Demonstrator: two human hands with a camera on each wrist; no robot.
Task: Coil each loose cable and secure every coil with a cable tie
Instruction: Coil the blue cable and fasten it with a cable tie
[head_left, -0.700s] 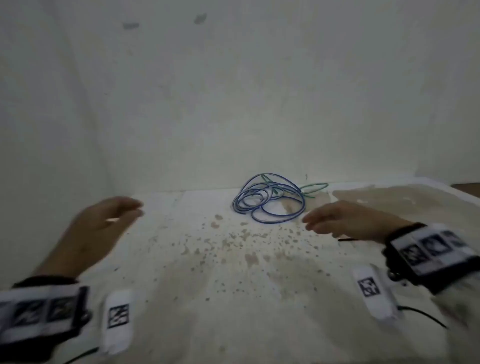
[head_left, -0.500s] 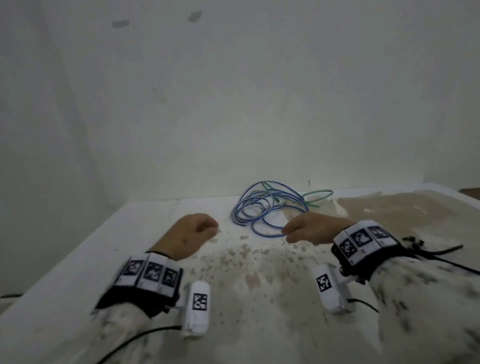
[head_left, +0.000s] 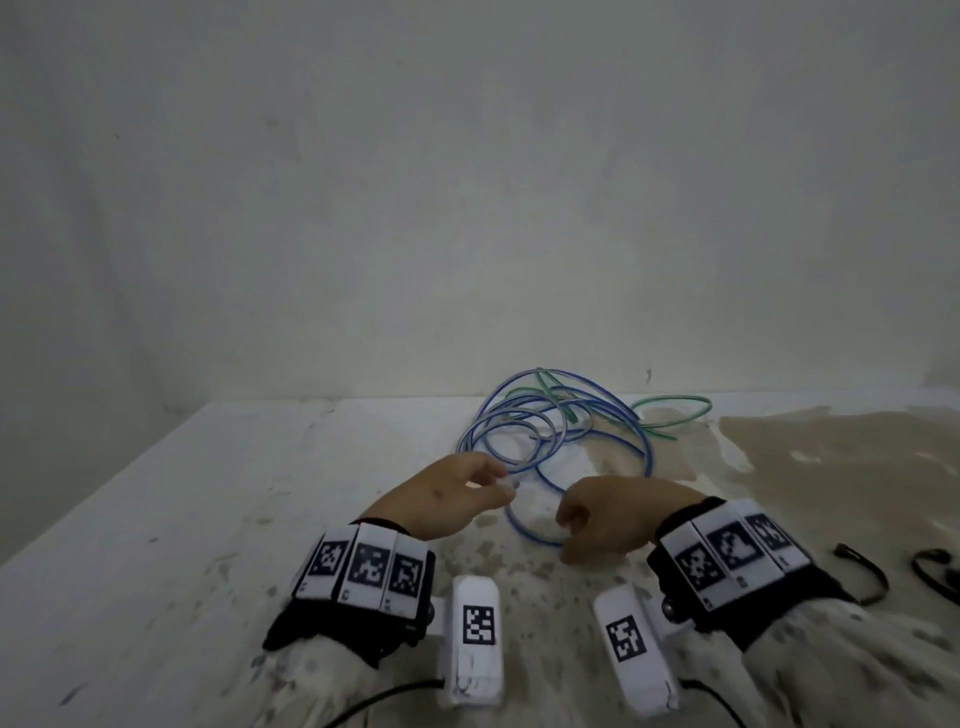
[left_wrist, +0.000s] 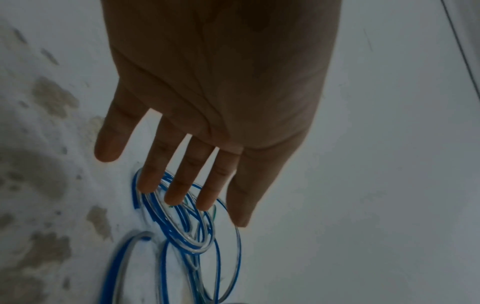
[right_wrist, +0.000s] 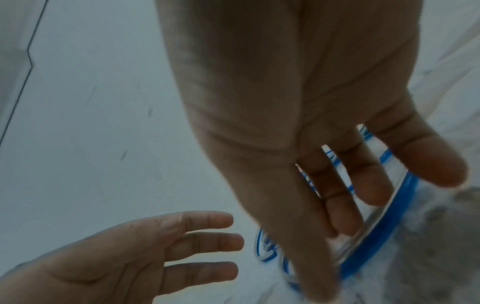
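1. Head view: a person's left hand (head_left: 447, 499) and right hand (head_left: 608, 517) reached over a stained white table (head_left: 156, 519) toward a loose tangle of blue cable (head_left: 550, 431) lying near the wall (head_left: 467, 182); a green cable (head_left: 670, 410) ran through the tangle and trailed out to its right; the left fingertips sat at the tangle's near-left edge, the right hand over its nearest loop; from here both sets of fingers looked bent, and whether either held a strand could not be told; two black cable ties (head_left: 862, 571) lay on the table to the right of the right wrist.

2. Left wrist view: the left hand (left_wrist: 215, 98) was spread, fingers straight and apart; three fingertips (left_wrist: 176, 193) lay over the blue cable (left_wrist: 182, 232), contact uncertain; nothing was gripped.

3. Right wrist view: the right hand (right_wrist: 298, 127) hung with fingers loosely extended over a blue loop (right_wrist: 384, 232), which showed between and beyond them; the picture was blurred, and no pinch showed; the left hand (right_wrist: 124, 259) lay spread at lower left, just beside the cable.
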